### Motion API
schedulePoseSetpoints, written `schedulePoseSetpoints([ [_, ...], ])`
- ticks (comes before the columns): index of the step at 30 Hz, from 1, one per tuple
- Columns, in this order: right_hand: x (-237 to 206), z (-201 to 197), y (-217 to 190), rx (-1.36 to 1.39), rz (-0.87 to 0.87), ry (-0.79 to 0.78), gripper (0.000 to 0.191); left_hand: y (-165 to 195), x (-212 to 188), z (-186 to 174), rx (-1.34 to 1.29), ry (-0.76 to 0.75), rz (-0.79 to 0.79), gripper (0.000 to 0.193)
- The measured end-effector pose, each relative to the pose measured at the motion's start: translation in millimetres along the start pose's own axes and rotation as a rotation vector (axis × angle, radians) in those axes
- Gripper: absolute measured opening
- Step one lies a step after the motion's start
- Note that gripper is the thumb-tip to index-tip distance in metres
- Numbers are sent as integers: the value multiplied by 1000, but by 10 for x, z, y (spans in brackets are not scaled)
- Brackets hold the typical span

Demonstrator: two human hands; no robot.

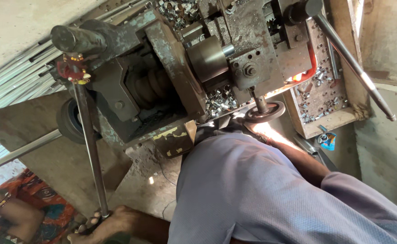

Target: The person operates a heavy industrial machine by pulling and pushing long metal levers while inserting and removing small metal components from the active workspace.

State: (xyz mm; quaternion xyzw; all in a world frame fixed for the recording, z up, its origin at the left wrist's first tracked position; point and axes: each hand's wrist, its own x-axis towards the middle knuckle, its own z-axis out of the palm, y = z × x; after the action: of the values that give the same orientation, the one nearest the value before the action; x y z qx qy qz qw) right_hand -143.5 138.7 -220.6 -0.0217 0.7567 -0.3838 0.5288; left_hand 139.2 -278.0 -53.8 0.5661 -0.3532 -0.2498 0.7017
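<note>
- Left hand (100, 222): fingers curled tight around the lower end of the long lever rod (90, 144).
- Right hand: reaches toward the small handwheel (265, 112); grip hidden, cannot tell.

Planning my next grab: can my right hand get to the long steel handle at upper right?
Probably yes. The right hand sits by the small handwheel, and the steel handle juts into open air nearby, nothing between.
</note>
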Motion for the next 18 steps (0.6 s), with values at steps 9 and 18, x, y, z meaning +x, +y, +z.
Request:
schedulePoseSetpoints([
  [9, -641, -636, 25, 177, 183, 40, 30, 113, -68, -10, 60, -78, -26, 34],
  [18, -174, -214, 62, -98, -33, -11, 37, 55, 62, -71, -100, -27, -233, 33],
])
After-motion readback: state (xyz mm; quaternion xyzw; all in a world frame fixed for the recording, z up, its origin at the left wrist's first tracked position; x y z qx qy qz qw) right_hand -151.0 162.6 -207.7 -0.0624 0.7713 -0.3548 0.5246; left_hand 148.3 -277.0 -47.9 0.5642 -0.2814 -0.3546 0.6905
